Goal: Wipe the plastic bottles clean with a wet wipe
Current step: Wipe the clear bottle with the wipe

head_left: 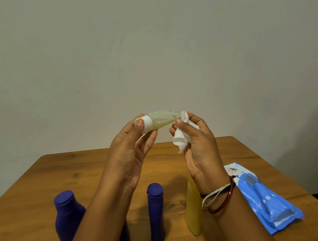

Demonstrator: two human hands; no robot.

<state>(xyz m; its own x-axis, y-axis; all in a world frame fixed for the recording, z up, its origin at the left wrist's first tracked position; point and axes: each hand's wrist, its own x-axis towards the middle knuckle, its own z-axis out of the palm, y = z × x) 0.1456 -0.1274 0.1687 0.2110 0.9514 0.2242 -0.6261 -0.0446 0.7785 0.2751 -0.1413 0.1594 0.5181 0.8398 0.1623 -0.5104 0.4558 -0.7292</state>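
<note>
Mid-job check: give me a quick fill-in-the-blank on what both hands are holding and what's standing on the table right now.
1. The left hand holds the clear bottle by its white ____ end.
2. The right hand grips a crumpled white ____.
3. The blue wipe pack lies on the table at the person's ____ side.
4. The yellow bottle stands ____ on the table.

Missing words: cap; wet wipe; right; upright

Pale yellow clear bottle (162, 120) with white cap, white wipe (182, 135), purple bottles (66, 218), yellow bottle (194, 211), blue pack (265, 197)
</note>
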